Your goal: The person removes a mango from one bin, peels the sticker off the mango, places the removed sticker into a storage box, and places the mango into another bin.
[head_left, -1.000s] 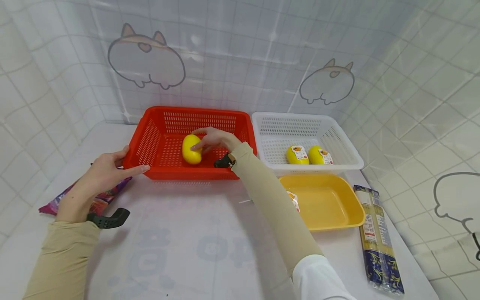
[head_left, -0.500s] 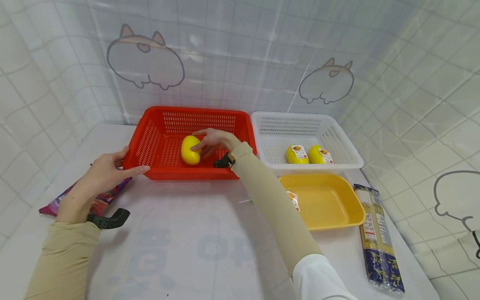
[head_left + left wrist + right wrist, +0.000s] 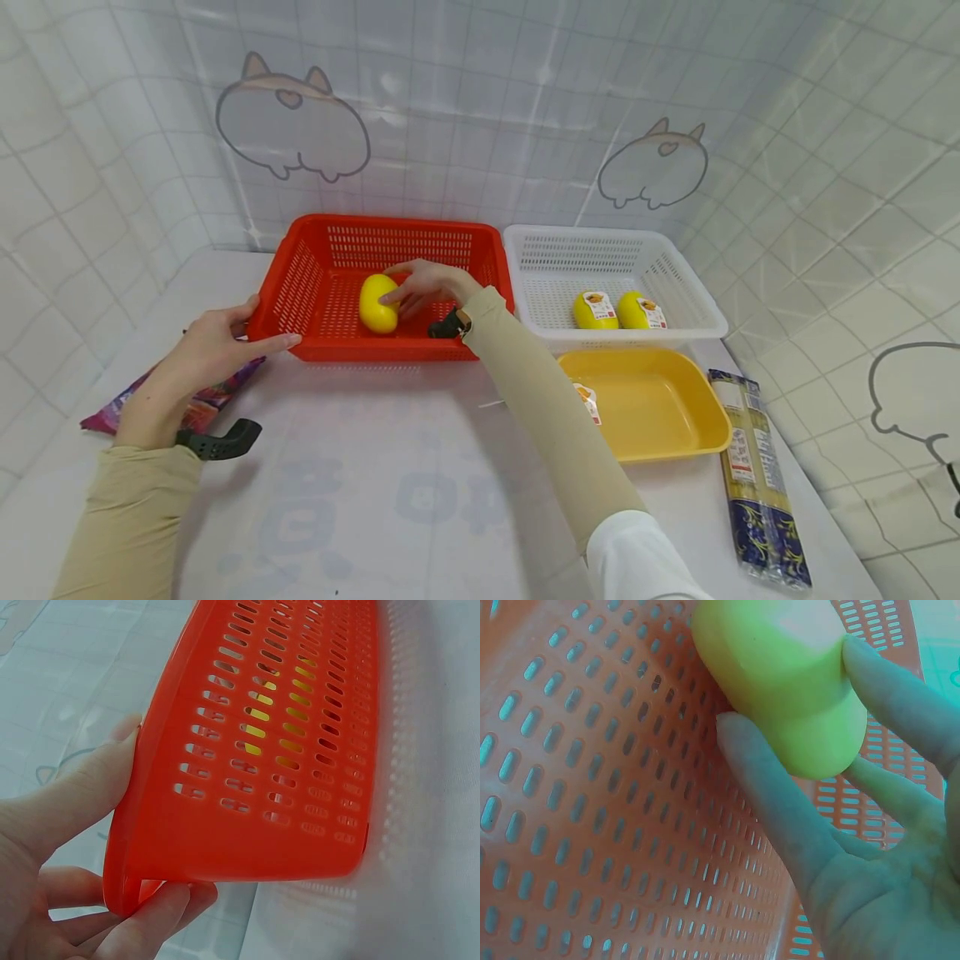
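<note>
My left hand (image 3: 206,350) grips the front left corner of the red basket (image 3: 390,348), with the thumb along the front rim. In the left wrist view, fingers curl under the basket's lip. Inside the basket, my right hand (image 3: 431,282) holds a smooth yellow mango (image 3: 377,304) between thumb and fingers, left of the basket's middle. The right wrist view shows the mango (image 3: 795,697) between thumb and fingertips, close to the slotted basket wall. Part of the mango shows yellow through the slots in the left wrist view.
A white basket (image 3: 543,335) to the right holds two labelled yellow mangoes (image 3: 596,310). In front stands a yellow tray (image 3: 652,417) with a labelled thing partly behind my right sleeve. Packaged noodles (image 3: 757,483) lie at far right. A purple-red packet (image 3: 213,400) lies under my left wrist.
The mango and my right fingers have shifted slightly left and toward the basket's front. My left hand keeps its grip on the red basket's corner.
</note>
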`<control>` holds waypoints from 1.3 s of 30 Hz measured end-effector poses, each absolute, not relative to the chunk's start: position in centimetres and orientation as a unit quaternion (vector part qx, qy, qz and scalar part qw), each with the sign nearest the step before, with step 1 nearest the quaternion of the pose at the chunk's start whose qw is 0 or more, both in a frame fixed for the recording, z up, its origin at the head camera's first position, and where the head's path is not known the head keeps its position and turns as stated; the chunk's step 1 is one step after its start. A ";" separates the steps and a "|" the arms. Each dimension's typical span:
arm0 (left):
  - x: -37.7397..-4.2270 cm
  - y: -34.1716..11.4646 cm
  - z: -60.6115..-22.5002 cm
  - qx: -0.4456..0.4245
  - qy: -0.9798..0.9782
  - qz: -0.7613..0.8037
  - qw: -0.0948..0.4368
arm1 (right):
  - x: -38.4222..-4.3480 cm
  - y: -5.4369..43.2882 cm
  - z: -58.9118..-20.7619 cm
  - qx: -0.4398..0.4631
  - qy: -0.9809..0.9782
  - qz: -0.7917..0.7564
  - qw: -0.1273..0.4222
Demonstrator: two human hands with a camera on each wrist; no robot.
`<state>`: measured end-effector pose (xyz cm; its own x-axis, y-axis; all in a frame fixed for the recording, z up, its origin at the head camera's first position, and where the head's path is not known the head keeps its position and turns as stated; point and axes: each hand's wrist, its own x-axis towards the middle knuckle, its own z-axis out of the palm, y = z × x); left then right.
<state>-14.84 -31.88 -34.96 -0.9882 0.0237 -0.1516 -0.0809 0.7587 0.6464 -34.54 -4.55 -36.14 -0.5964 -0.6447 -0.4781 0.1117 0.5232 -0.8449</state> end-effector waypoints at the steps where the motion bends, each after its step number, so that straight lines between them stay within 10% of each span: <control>1: -14.9 -31.9 -35.0 -0.015 0.934 0.350 0.077 | -34.6 -4.6 -36.2 -0.175 0.769 -0.455 0.413; 39: -14.9 -31.9 -35.0 -0.007 0.931 0.356 0.079 | -34.6 -4.5 -36.1 -0.177 0.797 -0.427 0.388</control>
<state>-14.94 -31.95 -34.95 -0.9876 0.0428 -0.1512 -0.0691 0.7460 0.6623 -34.58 -4.52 -36.10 -0.6365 -0.6133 -0.4676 0.0498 0.5723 -0.8185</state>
